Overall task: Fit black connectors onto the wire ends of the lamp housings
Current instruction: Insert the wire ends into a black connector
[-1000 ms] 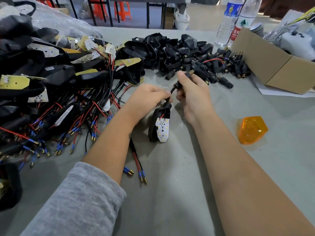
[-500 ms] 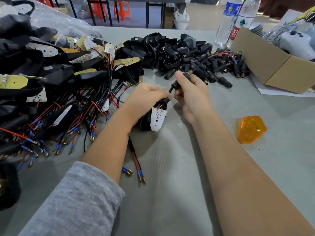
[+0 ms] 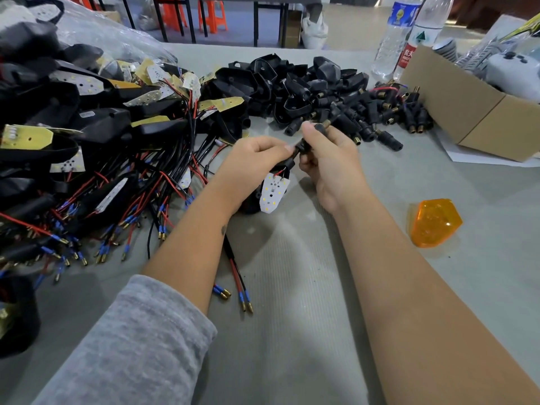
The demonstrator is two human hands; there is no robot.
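My left hand (image 3: pixel 254 159) grips the neck of a black lamp housing (image 3: pixel 264 197), whose white LED board faces up. Its red and black wires (image 3: pixel 236 273) trail toward me and end in blue-sleeved brass tips. My right hand (image 3: pixel 327 159) pinches a black connector (image 3: pixel 317 128) with a brass end, held right against the housing's neck. Just beyond my hands lies a heap of loose black connectors (image 3: pixel 365 112). A big pile of wired lamp housings (image 3: pixel 87 147) fills the left side.
An orange lens (image 3: pixel 434 222) lies at the right on the grey table (image 3: pixel 292 317). A cardboard box (image 3: pixel 473 112) stands at the back right, with two water bottles (image 3: pixel 409 33) behind it. Empty black shells (image 3: pixel 277 80) are heaped at the back.
Both hands have shifted slightly left and away with the housing, which now tilts more under my left hand. The right hand keeps the connector at the neck.
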